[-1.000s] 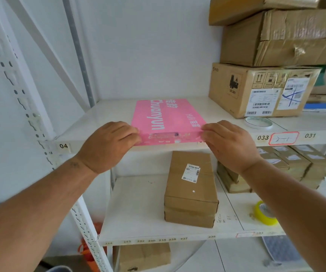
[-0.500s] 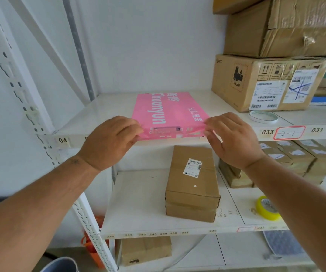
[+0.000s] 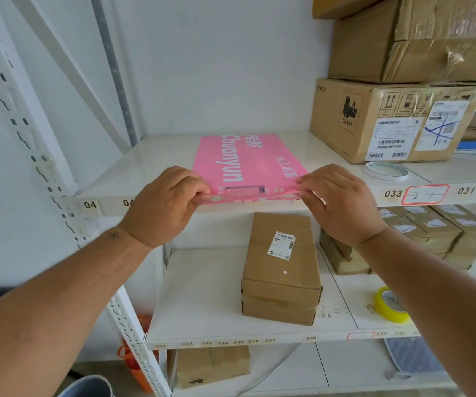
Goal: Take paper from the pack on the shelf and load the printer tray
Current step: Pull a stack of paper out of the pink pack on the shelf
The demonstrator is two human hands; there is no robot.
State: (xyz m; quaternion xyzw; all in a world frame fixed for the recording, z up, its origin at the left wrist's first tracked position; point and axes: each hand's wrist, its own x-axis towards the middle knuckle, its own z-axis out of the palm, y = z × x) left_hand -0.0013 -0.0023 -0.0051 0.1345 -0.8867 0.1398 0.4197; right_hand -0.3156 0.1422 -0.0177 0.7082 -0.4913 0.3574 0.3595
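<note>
A stockroom: white slotted-steel shelving edged with numbered bin labels, stacked with taped brown cardboard cartons bearing barcoded shipping labels, rolls of packing tape alongside.

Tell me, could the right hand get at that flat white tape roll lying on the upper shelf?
Probably yes. The flat white tape roll lies in the open just beyond the right hand, with nothing between them, but that hand is now pinching the pink paper pack and would need to let go.
</note>
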